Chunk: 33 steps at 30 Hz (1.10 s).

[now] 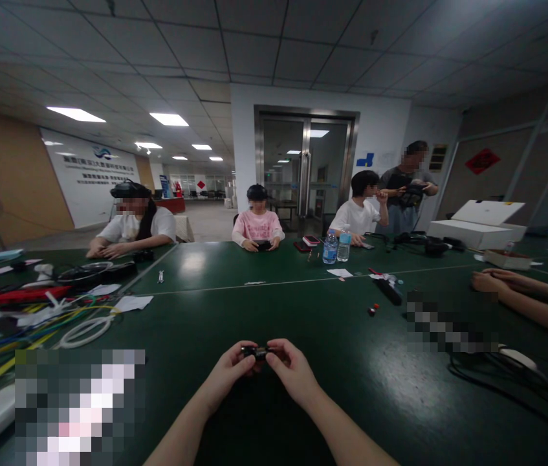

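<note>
Black and glossy in places, a small object is held up between the person's two hands, above the near part of the green worktop; what exactly it is cannot be told at this size. Both hands are grasping it: the left hand pinches its left end and the right hand its right end, each with thumb on the near side and curled fingers around the far side. The relation that matters most is this bridging grip. The small object's longer visible direction runs crosswise, from one hand to the other, and it lies between the fingertips, touching both, so neither hand is clearly nearer to it. The thumbs hide part of its surface, and whether it is one piece or two cannot be made out.

Beyond the small object and to its right lies a little red-and-black piece, well apart from either hand. Farther past that, on the same side of the small object, is a dark elongated item. Beyond the small object to its left are a white sheet and a coiled white cable. Straight past it, across the worktop, sits a co-worker in a pink top.
</note>
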Available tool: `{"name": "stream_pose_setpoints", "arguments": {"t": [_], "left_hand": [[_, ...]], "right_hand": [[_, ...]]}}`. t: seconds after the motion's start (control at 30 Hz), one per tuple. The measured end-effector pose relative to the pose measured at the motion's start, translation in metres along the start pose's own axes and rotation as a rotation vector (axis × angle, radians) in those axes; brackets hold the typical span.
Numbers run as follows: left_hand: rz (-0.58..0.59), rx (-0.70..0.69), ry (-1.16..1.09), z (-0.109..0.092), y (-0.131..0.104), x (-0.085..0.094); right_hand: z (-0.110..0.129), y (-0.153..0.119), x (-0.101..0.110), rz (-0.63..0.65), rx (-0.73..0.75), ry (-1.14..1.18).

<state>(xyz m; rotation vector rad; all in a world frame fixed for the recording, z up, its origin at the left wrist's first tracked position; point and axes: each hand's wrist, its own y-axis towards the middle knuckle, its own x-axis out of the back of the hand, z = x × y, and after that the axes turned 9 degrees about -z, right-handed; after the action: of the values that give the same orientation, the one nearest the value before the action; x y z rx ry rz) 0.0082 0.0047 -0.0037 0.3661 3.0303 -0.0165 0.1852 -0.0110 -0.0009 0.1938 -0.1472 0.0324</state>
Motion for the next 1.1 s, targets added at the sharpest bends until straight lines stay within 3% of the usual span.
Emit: {"name": "stream_pose_setpoints", "arguments": {"t": [0.27,0.77,1.1], "left_hand": [[-0.052,0.015,-0.018,0.001,0.000,-0.002],[0.036,0.029,0.026,-0.001,0.000,0.001],[0.024,0.030,0.033,0.001,0.002,0.001]], "right_hand": [[-0.013,0.005,-0.003,-0.034,0.038,-0.007],[-0.007,0.002,0.000,-0.031,0.010,-0.045],[-0.012,0.005,-0.002,-0.048,0.036,-0.028]]}}
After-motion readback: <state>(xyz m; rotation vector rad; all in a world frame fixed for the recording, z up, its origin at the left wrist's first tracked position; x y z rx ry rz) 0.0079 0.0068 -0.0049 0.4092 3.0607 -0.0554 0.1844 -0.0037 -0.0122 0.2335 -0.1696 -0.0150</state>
